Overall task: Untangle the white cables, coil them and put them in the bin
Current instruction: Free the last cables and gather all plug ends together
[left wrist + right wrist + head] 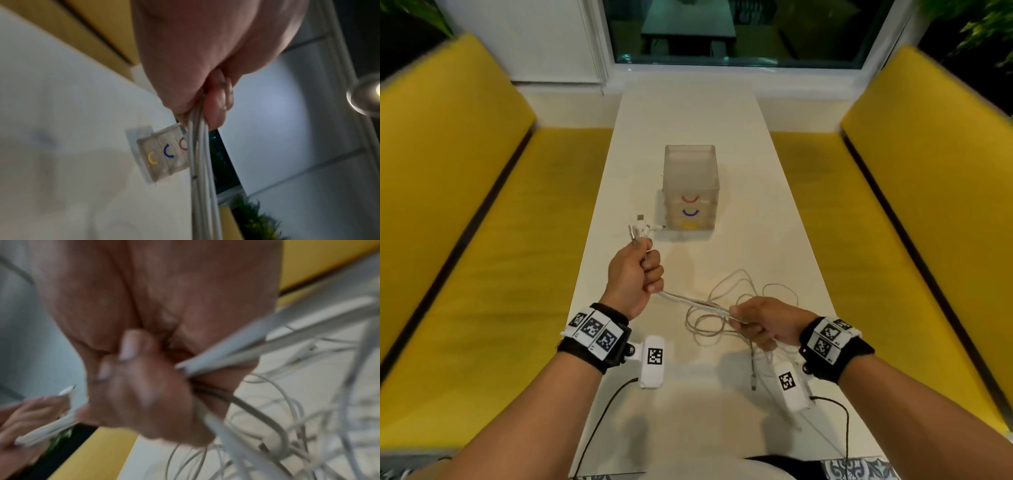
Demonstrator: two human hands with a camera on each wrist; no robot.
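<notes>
Several white cables (726, 301) lie in loose tangled loops on the white table (688, 120), in front of a clear plastic bin (691, 178) with red, blue and yellow arcs on its front. My left hand (635, 274) grips a bundle of the cables in a fist, and their plug ends (640, 228) stick out above it toward the bin. My right hand (760, 325) grips the same strands lower down, so a short stretch runs between both hands. In the left wrist view the cables (200, 162) hang from my fingers (216, 104). The right wrist view, blurred, shows cables (236, 356) in my curled fingers (127, 344).
Yellow cushioned benches (465, 205) flank the narrow table on both sides. A window (739, 31) stands at the far end. Black leads (839, 431) from the wrist cameras trail over the near table edge. One loose plug end (753, 380) lies near my right wrist.
</notes>
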